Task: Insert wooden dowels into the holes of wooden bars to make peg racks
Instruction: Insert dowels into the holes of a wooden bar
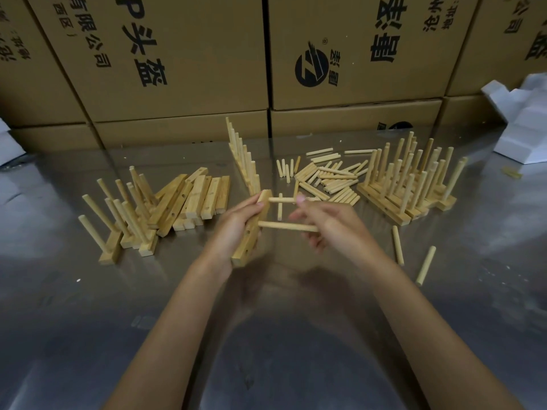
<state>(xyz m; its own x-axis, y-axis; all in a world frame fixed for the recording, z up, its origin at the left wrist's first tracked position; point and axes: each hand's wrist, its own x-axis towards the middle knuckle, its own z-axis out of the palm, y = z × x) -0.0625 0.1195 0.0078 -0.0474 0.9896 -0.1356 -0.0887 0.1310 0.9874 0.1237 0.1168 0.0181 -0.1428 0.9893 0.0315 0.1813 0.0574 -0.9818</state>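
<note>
Wooden bar, two dowels seated, stands over the steel table in your curled left hand as your right hand pinches the lower dowel beside boxes.

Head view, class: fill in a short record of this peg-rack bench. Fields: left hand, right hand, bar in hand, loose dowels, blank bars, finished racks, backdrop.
left hand: the left hand grips a bar, held off the table
right hand: the right hand holds the lower dowel at the bar
bar in hand: upper dowel already sticks out; some holes unfilled
loose dowels: pile centre-right
blank bars: stack on the left
finished racks: group on the right, another far left
backdrop: cardboard boxes
</note>
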